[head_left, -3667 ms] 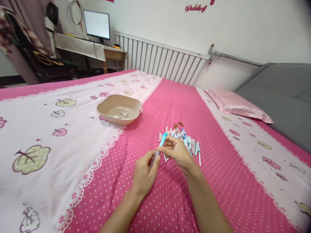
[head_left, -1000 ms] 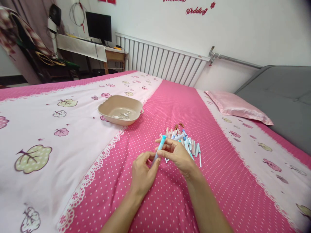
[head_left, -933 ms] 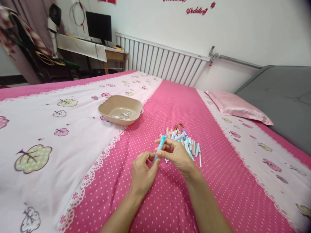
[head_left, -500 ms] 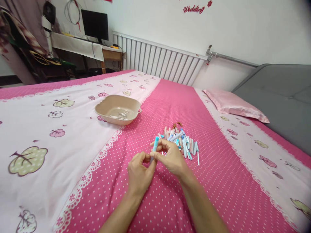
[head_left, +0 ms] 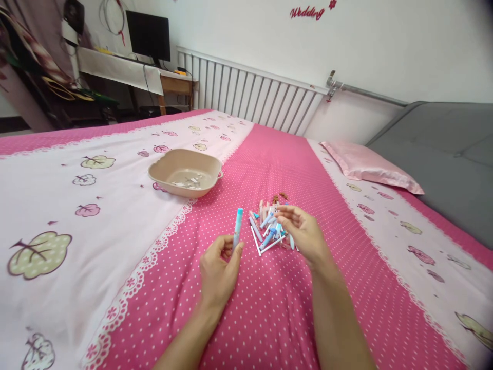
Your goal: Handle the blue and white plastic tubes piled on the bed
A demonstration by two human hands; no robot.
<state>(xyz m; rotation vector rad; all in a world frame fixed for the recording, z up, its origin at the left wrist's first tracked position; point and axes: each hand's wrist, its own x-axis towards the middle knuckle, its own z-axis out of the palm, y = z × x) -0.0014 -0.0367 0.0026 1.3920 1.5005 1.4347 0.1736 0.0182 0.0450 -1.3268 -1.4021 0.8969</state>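
While the left hand [head_left: 216, 271] is pinching the lower end of a blue pen [head_left: 238, 226] between thumb and fingers, the pen is standing nearly upright, tilting slightly right, above the pink dotted bed [head_left: 269, 318]. The right hand [head_left: 304, 231] is hovering over the near right side of a pile [head_left: 271, 226] of pens and parts, its fingers loosely curled and partly spread; whether they are touching or holding any piece, I cannot tell. The pile is lying on the bed just right of the held pen and a little farther away, with a white rod sticking out toward the near left. A beige basin [head_left: 185, 172] is sitting farther off to the left, where the pink stripe is meeting the pale leaf-printed one, with small pale pieces in its bottom. A pink pillow [head_left: 365, 167] is lying far right.
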